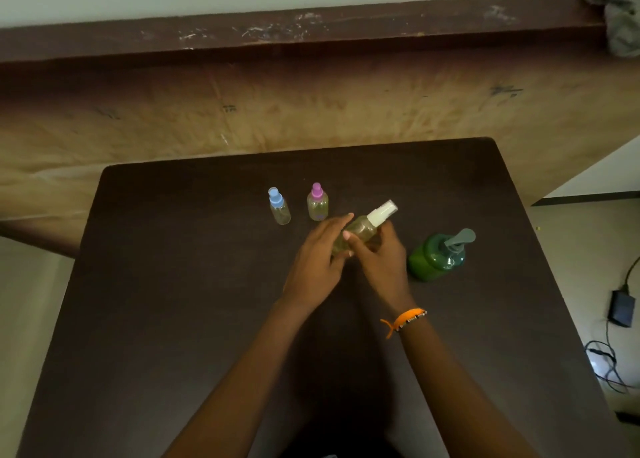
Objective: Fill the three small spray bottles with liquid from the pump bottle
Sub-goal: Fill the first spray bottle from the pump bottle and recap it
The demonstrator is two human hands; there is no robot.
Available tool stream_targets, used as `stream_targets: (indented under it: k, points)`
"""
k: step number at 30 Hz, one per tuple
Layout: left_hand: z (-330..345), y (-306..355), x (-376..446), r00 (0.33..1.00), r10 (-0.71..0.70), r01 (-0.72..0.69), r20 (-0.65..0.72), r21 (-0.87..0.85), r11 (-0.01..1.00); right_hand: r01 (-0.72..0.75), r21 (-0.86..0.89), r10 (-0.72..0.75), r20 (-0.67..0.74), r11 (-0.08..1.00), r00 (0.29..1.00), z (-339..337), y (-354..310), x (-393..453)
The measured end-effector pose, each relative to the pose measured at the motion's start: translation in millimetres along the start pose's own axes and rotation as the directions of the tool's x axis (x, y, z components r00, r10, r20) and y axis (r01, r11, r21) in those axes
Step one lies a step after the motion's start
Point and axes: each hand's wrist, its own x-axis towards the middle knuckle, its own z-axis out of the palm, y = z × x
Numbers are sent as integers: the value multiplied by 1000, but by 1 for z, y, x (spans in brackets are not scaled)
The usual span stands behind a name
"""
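Note:
Both hands hold a small clear spray bottle with a white cap (pixel 367 227), tilted with its top to the upper right, above the dark table (pixel 173 284). My left hand (pixel 318 260) wraps its lower body; my right hand (pixel 377 257) grips it from the right. Yellowish liquid shows inside. A spray bottle with a blue cap (pixel 279 205) and one with a pink cap (pixel 317 202) stand upright just beyond my hands. The green pump bottle (pixel 438 255) stands to the right of my right hand, apart from it.
An orange bracelet (pixel 405 321) circles my right wrist. Beyond the table's far edge lies a tan surface under a dark wooden ledge (pixel 311 38). On the floor at the right are a black adapter (pixel 621 307) and cables (pixel 606 360).

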Motion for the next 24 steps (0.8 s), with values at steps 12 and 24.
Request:
stream_targets:
  k: [12,24]
  points:
    - [-14,53,-54,962,17,-42,-273,-83,996,143,147,-128,-106,979,986,-28,-73,-64]
    - [-36,80,-87,995,-93,98,33,-447,889,265,132,-292,270,955,918,-60,-87,-77]
